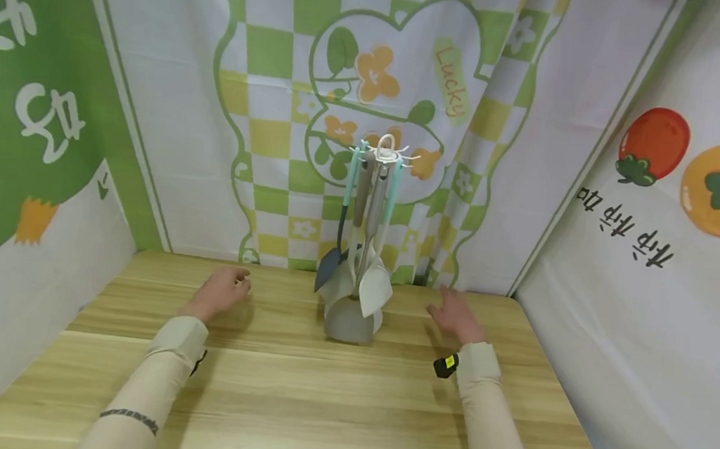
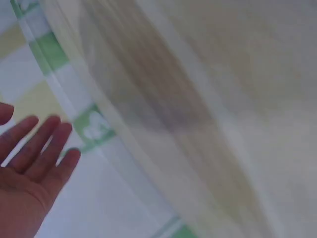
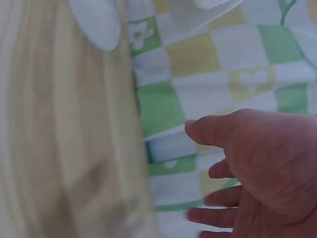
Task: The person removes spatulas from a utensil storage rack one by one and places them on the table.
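Near the back edge of the wooden table [image 1: 320,405] stands a white rotating-style hook rack [image 1: 386,156] with a loop on top. Several kitchen utensils hang from it, with mint or grey handles. Among them are a dark-headed utensil [image 1: 327,269], a pale spatula [image 1: 376,290] and a wide grey head [image 1: 350,320] low at the front. To the rack's left, my left hand [image 1: 218,292] is apart from it, fingers relaxed and holding nothing. My right hand [image 1: 456,315] lies to its right, empty, with fingers extended in the right wrist view.
A checked green and yellow curtain [image 1: 265,55] hangs right behind the table. Printed cloth walls close in the left [image 1: 16,324] and right [image 1: 643,331] sides. A black wrist device [image 1: 446,366] with a yellow mark sits at the right cuff.
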Demonstrator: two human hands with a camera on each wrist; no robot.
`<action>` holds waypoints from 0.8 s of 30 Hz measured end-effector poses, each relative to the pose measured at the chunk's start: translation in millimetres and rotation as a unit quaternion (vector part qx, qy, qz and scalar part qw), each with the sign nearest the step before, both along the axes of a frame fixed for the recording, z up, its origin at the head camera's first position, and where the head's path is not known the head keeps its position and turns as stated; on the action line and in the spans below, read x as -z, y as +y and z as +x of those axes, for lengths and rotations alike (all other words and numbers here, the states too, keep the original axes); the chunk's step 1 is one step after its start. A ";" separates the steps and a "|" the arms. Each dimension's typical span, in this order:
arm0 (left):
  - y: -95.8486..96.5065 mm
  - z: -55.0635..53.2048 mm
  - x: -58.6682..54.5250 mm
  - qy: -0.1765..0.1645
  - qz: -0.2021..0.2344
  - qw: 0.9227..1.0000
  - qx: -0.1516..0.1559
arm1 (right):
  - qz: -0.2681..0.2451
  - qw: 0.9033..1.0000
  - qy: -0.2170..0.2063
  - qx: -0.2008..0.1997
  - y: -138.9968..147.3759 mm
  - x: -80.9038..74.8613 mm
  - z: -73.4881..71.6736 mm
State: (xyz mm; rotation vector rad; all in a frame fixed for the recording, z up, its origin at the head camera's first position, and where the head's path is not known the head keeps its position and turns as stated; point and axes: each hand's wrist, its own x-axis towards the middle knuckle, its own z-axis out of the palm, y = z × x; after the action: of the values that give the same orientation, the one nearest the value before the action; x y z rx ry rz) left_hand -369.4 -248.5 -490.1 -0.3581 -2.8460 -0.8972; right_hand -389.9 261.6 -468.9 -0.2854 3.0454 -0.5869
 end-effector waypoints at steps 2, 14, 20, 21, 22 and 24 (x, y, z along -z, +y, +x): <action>10.4 -0.6 -4.9 -0.013 0.012 0.999 0.036 | -0.012 1.000 0.000 -0.017 -5.9 -14.4 -1.9; 70.7 -10.9 -44.7 -0.011 0.153 0.985 0.074 | -0.234 0.948 0.194 -0.094 -47.5 -118.2 -10.0; 93.2 -18.3 -70.6 0.015 0.236 0.970 0.061 | -0.282 0.890 0.340 -0.117 -74.2 -167.7 -9.7; 97.4 -19.3 -75.5 0.024 0.251 0.966 0.061 | -0.280 0.882 0.359 -0.119 -78.1 -174.9 -9.2; 101.5 -20.2 -80.4 0.032 0.265 0.962 0.061 | -0.278 0.876 0.376 -0.120 -81.8 -181.4 -9.1; 109.6 -21.5 -90.0 0.047 0.296 0.952 0.064 | -0.271 0.865 0.404 -0.122 -88.8 -192.5 -9.3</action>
State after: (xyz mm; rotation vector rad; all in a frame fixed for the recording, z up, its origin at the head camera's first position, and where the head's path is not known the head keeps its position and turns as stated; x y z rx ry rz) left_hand -390.9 -138.9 -400.1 -0.4873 -2.3315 -1.6360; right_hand -399.3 172.8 -276.4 -1.1864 3.3621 -1.6610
